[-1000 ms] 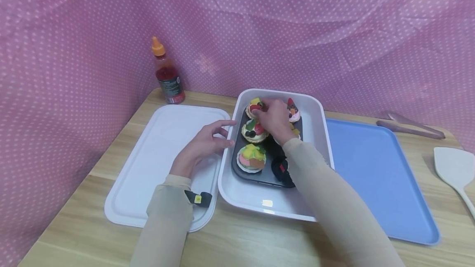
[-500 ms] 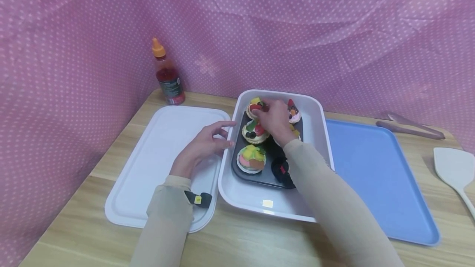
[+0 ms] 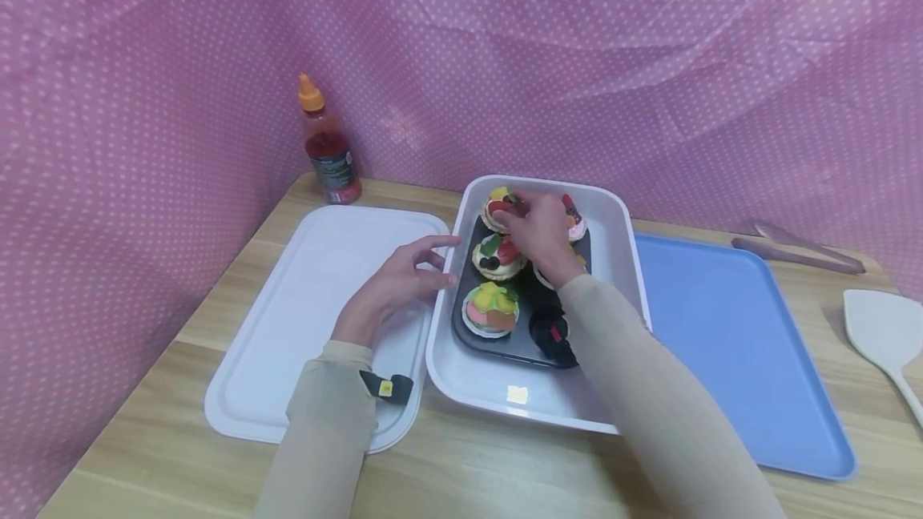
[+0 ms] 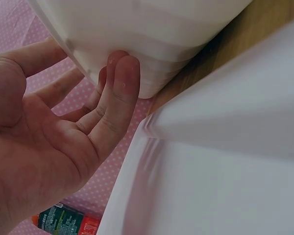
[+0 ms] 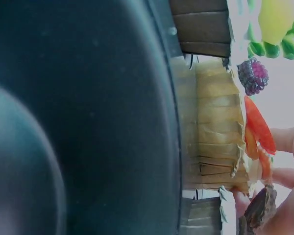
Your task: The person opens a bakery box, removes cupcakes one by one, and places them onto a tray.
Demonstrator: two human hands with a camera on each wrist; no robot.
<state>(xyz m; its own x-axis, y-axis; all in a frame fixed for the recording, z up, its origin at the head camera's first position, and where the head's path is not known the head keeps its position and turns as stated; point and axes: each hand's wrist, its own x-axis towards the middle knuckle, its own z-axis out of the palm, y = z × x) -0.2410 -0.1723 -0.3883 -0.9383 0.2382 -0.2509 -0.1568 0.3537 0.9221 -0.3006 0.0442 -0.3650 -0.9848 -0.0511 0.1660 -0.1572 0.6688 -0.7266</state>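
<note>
A fruit-topped tart [image 3: 499,215] sits at the far left of a dark muffin tin [image 3: 521,353]. My right hand [image 3: 542,235] pinches it with thumb and fingers from its right side. Just in front of it are a blackberry-topped tart [image 3: 497,263] and a yellow-topped tart [image 3: 490,311]. A pink tart [image 3: 575,227] shows behind the hand, while another is partly hidden under the wrist. The tin lies in a deep white bin [image 3: 479,399]. Beside the bin's left wall, my left hand [image 3: 397,283] has loosely bent fingers, with fingertips [image 4: 126,78] against the outside.
A white tray [image 3: 303,311] lies left of the bin, a blue tray [image 3: 721,343] right of it. A sauce bottle [image 3: 332,154] stands at the back left. Tongs [image 3: 800,251] and a white spatula [image 3: 881,327] lie at the right. Pink dotted cloth hangs behind.
My right hand and the far-left tart have shifted very slightly to the right, and the tart now shows a little higher. My left hand stays at the bin's side.
</note>
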